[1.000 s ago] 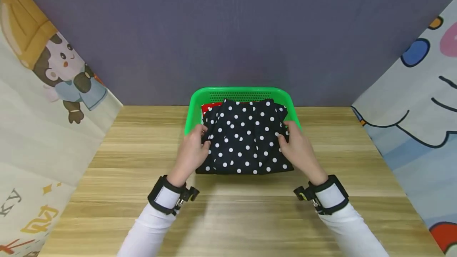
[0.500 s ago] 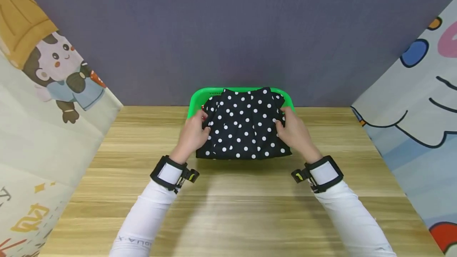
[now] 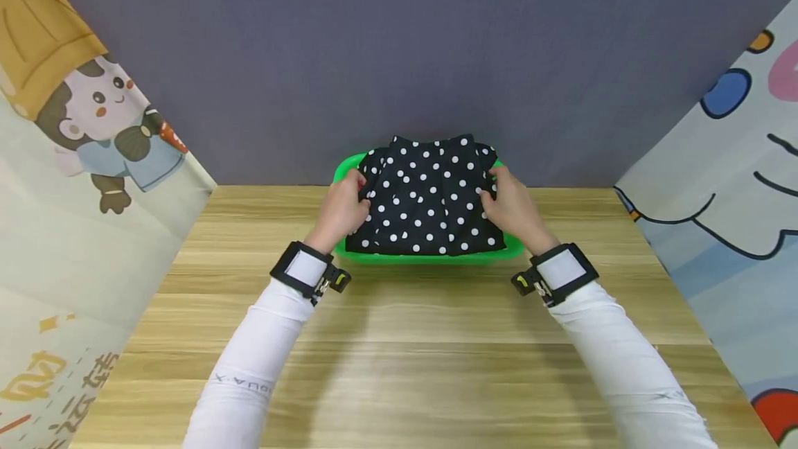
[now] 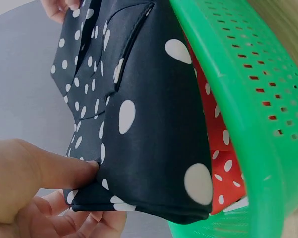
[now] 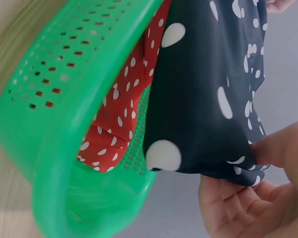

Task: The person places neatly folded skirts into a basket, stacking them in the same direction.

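A folded black polka-dot garment (image 3: 430, 196) with white dots is held level over the green basket (image 3: 430, 260). My left hand (image 3: 341, 210) pinches its left edge, the thumb (image 4: 69, 168) on top and the fingers underneath. On the opposite edge my right hand (image 3: 516, 208) grips the same way, thumb over the cloth, fingers below. Close above the rim, the garment's near edge shows in both wrist views. Inside the basket lies a red polka-dot cloth (image 5: 114, 119), mostly covered by the black garment in the head view.
The basket stands at the back of the wooden table (image 3: 411, 352), against a dark grey-blue wall (image 3: 399, 40). Cartoon-printed sheets hang at the left (image 3: 87, 241) and right (image 3: 717, 213). Each wrist wears a black strap with a small camera.
Both hands have moved the black garment forward, away from the body. The basket's front rim now shows below it, while the back rim has become covered. The grip looks the same.
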